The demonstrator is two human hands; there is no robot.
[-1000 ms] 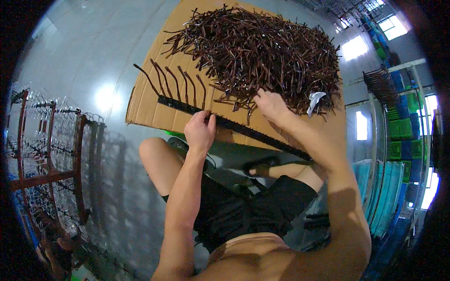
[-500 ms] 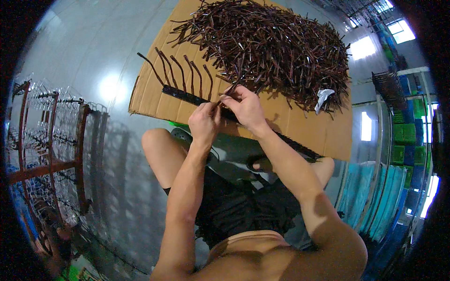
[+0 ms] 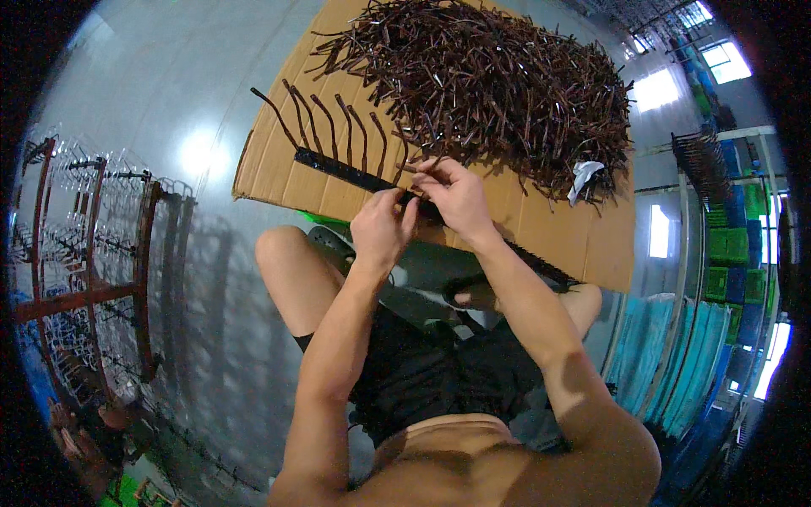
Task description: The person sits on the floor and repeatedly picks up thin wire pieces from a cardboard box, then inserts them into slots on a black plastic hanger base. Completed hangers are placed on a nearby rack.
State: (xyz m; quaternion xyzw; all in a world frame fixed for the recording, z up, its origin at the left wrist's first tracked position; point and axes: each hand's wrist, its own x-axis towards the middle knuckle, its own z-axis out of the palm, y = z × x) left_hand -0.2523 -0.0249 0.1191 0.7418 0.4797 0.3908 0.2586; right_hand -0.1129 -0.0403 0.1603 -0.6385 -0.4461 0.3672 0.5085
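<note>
A long black bar (image 3: 342, 171) lies slantwise near the front of a cardboard sheet. Several thin dark brown eyeglass temples (image 3: 348, 127) stand up from its left part in a row. My left hand (image 3: 380, 226) is closed at the bar just right of that row, thumb and fingers around it. Beside the last standing temple (image 3: 402, 156), my right hand (image 3: 456, 201) has its fingers bent together in a pinch; what they hold is mostly hidden. The bar runs on beneath my right hand and forearm, where a dark toothed edge (image 3: 545, 264) shows.
A large heap of loose brown temples (image 3: 498, 93) covers the far part of the cardboard (image 3: 270, 169). White crumpled paper (image 3: 585, 179) lies at its right edge. Left stands a rack (image 3: 93, 296) with wire hooks; right are shelves with green crates (image 3: 728, 243) and turquoise sheets (image 3: 667, 363).
Another temple now shows upright at the right end of the row. My right hand has shifted slightly right and toward me, and my left hand a little right.
</note>
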